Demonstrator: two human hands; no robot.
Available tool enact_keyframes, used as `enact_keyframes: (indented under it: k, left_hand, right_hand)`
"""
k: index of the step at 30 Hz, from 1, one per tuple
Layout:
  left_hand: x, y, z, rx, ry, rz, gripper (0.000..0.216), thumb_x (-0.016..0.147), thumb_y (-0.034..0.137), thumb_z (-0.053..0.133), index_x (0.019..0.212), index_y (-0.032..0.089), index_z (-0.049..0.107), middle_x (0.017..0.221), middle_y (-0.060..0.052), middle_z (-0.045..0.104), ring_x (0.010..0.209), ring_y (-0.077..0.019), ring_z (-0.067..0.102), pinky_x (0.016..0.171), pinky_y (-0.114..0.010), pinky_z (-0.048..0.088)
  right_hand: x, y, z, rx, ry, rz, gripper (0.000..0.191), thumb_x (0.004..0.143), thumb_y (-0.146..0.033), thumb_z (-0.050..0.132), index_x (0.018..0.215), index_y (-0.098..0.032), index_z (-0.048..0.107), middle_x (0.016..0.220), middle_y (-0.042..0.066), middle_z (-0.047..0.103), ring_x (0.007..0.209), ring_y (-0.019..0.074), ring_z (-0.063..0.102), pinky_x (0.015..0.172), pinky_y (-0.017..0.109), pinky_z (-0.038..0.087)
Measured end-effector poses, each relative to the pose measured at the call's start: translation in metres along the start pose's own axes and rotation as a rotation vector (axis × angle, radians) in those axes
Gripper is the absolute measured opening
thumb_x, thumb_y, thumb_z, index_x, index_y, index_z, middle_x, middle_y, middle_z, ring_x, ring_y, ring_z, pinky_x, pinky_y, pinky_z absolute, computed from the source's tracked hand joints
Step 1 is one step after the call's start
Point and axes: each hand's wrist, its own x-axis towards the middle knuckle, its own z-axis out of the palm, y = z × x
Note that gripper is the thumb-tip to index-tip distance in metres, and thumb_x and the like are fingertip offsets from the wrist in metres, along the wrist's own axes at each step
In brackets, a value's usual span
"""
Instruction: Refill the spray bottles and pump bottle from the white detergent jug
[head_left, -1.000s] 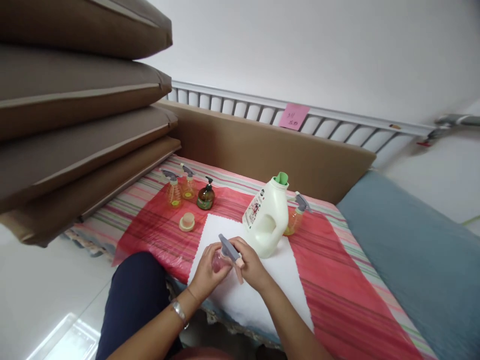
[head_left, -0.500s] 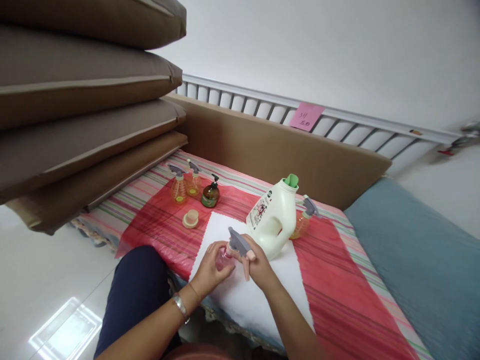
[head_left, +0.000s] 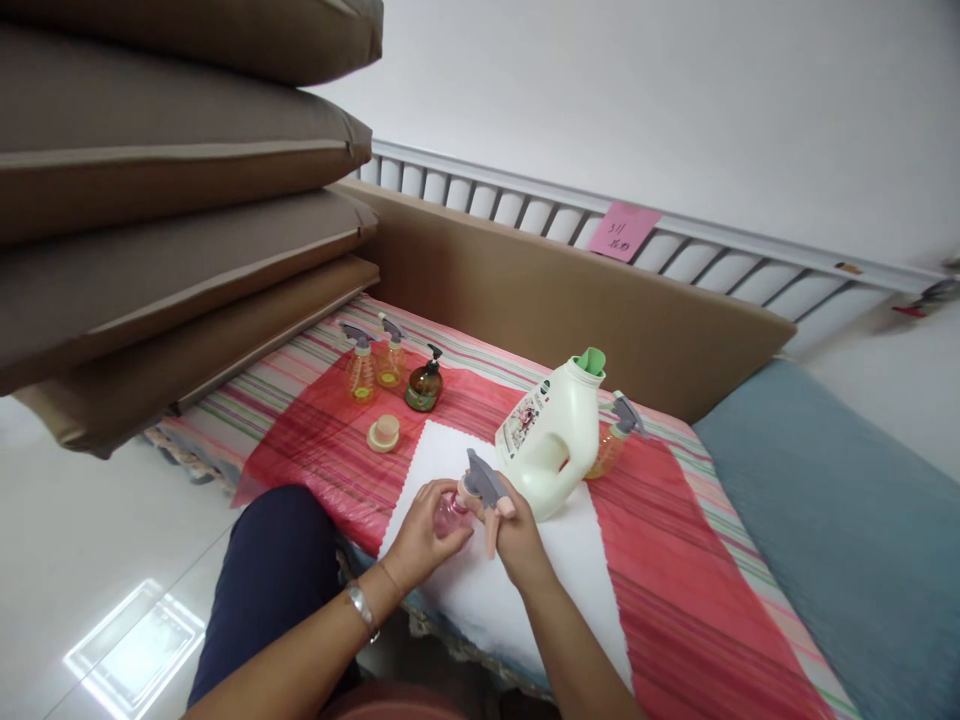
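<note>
A pink see-through spray bottle [head_left: 450,517] is tilted over a white cloth [head_left: 525,610], with my left hand [head_left: 421,535] wrapped round its body. My right hand [head_left: 519,540] grips the grey and pink trigger head [head_left: 486,484] at the bottle's neck; some of its fingers are hidden behind the head. Just beyond my right hand stands a large pale jug [head_left: 551,435] with a handle, its green spout [head_left: 591,361] at the top. A yellowish spray bottle [head_left: 609,450] shows partly behind the jug.
Two yellowish spray bottles [head_left: 361,375] and a dark pump bottle [head_left: 425,385] stand at the back left. A pale round cap [head_left: 384,433] lies before them on the red sheet [head_left: 330,460]. Stacked brown cushions [head_left: 187,210] overhang the left side; a brown panel [head_left: 555,300] borders the back.
Both hands keep their hold on the spray bottle and its trigger head, with hardly any movement. The whole view has shifted slightly.
</note>
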Motion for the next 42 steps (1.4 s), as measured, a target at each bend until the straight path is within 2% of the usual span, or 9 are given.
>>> enact_keyframes:
  k: [4, 11, 15, 19, 24, 28, 32, 38, 42]
  left_hand:
    - [0.0, -0.001, 0.0, 0.001, -0.001, 0.005, 0.045, 0.068, 0.013, 0.065, 0.11, 0.021, 0.051, 0.109, -0.007, 0.058, 0.104, -0.0227, 0.053, 0.092, -0.039, 0.042]
    - [0.001, 0.001, -0.002, -0.01, -0.017, -0.012, 0.048, 0.068, 0.012, 0.064, 0.112, 0.021, 0.05, 0.11, -0.007, 0.058, 0.106, -0.0226, 0.053, 0.094, -0.04, 0.041]
    - [0.001, 0.002, -0.002, -0.003, -0.027, -0.019, 0.048, 0.068, 0.013, 0.064, 0.113, 0.02, 0.05, 0.11, -0.008, 0.058, 0.105, -0.023, 0.053, 0.094, -0.04, 0.041]
    - [0.002, 0.002, -0.002, -0.004, -0.028, -0.021, 0.05, 0.068, 0.014, 0.065, 0.114, 0.021, 0.05, 0.112, -0.008, 0.057, 0.107, -0.0238, 0.053, 0.095, -0.042, 0.04]
    - [0.002, 0.003, -0.002, -0.017, -0.012, -0.019, 0.046, 0.069, 0.016, 0.064, 0.113, 0.021, 0.051, 0.112, -0.008, 0.058, 0.107, -0.0236, 0.053, 0.096, -0.043, 0.04]
    - [0.003, 0.001, 0.001, -0.023, -0.003, -0.022, 0.048, 0.068, 0.017, 0.067, 0.114, 0.022, 0.051, 0.11, -0.008, 0.058, 0.106, -0.0245, 0.054, 0.094, -0.043, 0.042]
    - [0.003, 0.0, 0.001, -0.035, -0.006, -0.027, 0.043, 0.071, 0.021, 0.066, 0.112, 0.021, 0.053, 0.11, -0.009, 0.059, 0.105, -0.0252, 0.054, 0.094, -0.042, 0.041]
    - [0.002, 0.005, -0.02, -0.236, -0.112, -0.119, 0.048, 0.08, 0.028, 0.059, 0.126, 0.022, 0.046, 0.129, -0.01, 0.052, 0.123, -0.0244, 0.045, 0.105, -0.043, 0.033]
    - [0.018, 0.027, -0.043, -0.299, -0.074, -0.202, 0.027, 0.086, 0.03, 0.05, 0.109, 0.02, 0.058, 0.113, -0.008, 0.063, 0.111, -0.0226, 0.055, 0.097, -0.04, 0.041]
  right_hand:
    - [0.001, -0.001, 0.004, 0.067, 0.022, 0.082, 0.026, 0.073, -0.038, 0.069, 0.091, -0.019, 0.063, 0.077, 0.002, 0.065, 0.069, 0.0188, 0.059, 0.063, 0.031, 0.05]
    - [-0.006, 0.013, 0.009, 0.06, 0.124, 0.114, 0.029, 0.071, -0.04, 0.069, 0.092, -0.02, 0.063, 0.086, 0.005, 0.066, 0.08, 0.0221, 0.062, 0.077, 0.038, 0.05]
    - [-0.006, 0.013, 0.002, -0.006, 0.106, 0.095, 0.024, 0.069, -0.034, 0.07, 0.087, -0.02, 0.062, 0.082, 0.003, 0.065, 0.077, 0.0213, 0.061, 0.075, 0.036, 0.05]
    - [-0.007, 0.008, -0.001, -0.09, 0.054, 0.041, 0.012, 0.073, -0.023, 0.063, 0.084, -0.02, 0.06, 0.076, 0.001, 0.061, 0.071, 0.0189, 0.057, 0.07, 0.033, 0.049]
    - [-0.007, -0.006, -0.001, -0.226, 0.004, -0.05, 0.02, 0.068, -0.009, 0.053, 0.083, -0.021, 0.06, 0.08, 0.001, 0.059, 0.074, 0.0186, 0.055, 0.069, 0.03, 0.045]
    - [-0.005, -0.012, 0.0, -0.323, 0.024, -0.081, 0.021, 0.064, -0.008, 0.054, 0.079, -0.021, 0.059, 0.079, 0.001, 0.059, 0.074, 0.0193, 0.054, 0.068, 0.029, 0.043]
    - [-0.007, -0.001, 0.005, -0.368, 0.093, -0.074, 0.015, 0.066, -0.013, 0.058, 0.079, -0.021, 0.056, 0.078, 0.002, 0.059, 0.076, 0.0206, 0.055, 0.071, 0.031, 0.043]
    - [-0.014, 0.01, 0.014, -0.356, 0.168, -0.058, 0.012, 0.072, -0.02, 0.057, 0.083, -0.02, 0.053, 0.082, 0.002, 0.061, 0.078, 0.0209, 0.057, 0.071, 0.032, 0.044]
    - [-0.014, 0.008, 0.018, -0.348, 0.189, -0.056, 0.012, 0.074, -0.023, 0.059, 0.084, -0.02, 0.054, 0.084, 0.003, 0.062, 0.081, 0.0213, 0.058, 0.073, 0.032, 0.045]
